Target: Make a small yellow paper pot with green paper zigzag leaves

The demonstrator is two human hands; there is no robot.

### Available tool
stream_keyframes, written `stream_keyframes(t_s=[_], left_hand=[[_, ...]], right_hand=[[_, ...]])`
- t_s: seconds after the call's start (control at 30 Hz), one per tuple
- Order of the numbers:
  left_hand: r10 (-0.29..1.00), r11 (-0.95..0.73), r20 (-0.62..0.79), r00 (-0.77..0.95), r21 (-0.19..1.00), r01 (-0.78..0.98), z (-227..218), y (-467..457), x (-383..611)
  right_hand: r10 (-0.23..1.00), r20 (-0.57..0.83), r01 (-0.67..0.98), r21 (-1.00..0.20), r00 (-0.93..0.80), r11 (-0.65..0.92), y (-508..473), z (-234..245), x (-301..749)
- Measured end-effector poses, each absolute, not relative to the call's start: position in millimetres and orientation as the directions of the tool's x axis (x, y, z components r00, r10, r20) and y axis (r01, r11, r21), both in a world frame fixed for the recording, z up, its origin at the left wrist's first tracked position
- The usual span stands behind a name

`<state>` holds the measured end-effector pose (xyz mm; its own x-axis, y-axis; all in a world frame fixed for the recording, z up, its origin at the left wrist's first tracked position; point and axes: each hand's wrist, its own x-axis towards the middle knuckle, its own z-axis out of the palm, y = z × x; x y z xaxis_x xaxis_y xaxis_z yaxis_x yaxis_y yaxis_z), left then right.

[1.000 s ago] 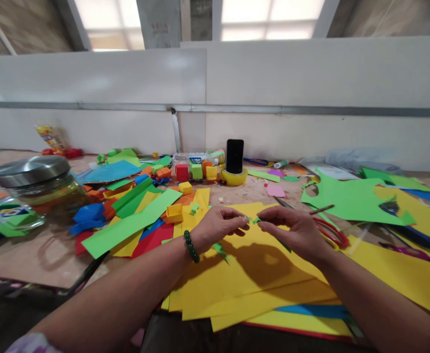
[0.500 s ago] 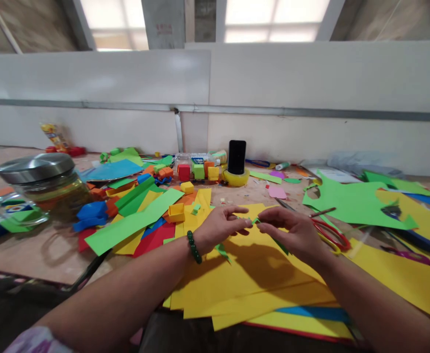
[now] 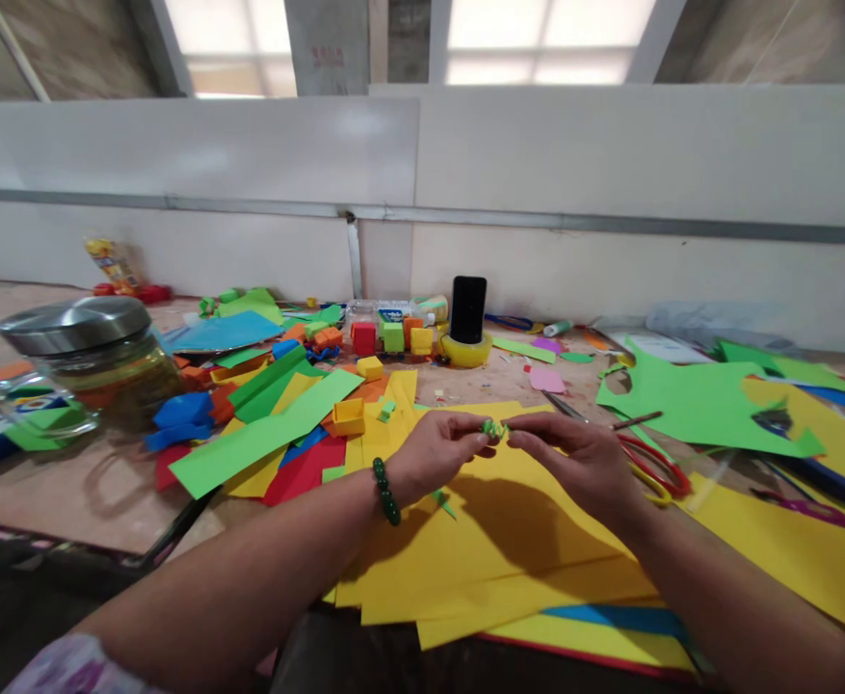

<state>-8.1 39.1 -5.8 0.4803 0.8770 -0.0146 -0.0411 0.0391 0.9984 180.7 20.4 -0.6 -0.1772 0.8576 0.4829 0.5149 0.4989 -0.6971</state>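
Over the yellow paper sheets, my left hand pinches one end of a small green curled paper strip between thumb and fingers. My right hand is closed at the strip's other end, thumb against forefinger. The strip looks springy or zigzag-folded, with a yellowish tint toward the right; its exact shape is too small to make out. A green paper scrap lies on the yellow sheets below my left hand, by the green bead bracelet.
Scissors with red and yellow handles lie beside my right hand. A phone stands on a yellow tape roll. Small paper boxes sit nearby. At left are a lidded glass jar and green strips; green paper lies right.
My fingers have shifted and closed in around the paper strip, which now shows as a curled green and yellow piece between both hands. The view has moved slightly.
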Motion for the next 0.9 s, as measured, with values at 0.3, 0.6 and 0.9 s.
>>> stream_keyframes(t_s=[0.3, 0.6, 0.9], left_hand=[[0.825, -0.009, 0.106, 0.555, 0.985, -0.174, -10.5, 37.4, -7.3], [0.858, -0.195, 0.247, 0.450, 0.968, -0.160, -14.1, 38.5, -4.6], [0.841, -0.164, 0.198, 0.504, 0.980, -0.111, -10.3, 28.8, -0.3]], right_hand=[[0.804, 0.566, 0.383, -0.712, -0.184, 0.589, 21.7, -10.5, 175.0], [0.754, 0.619, 0.412, -0.641, -0.222, 0.647, 15.6, -2.6, 168.1], [0.785, 0.608, 0.485, -0.655, -0.118, 0.580, 12.9, -6.4, 167.4]])
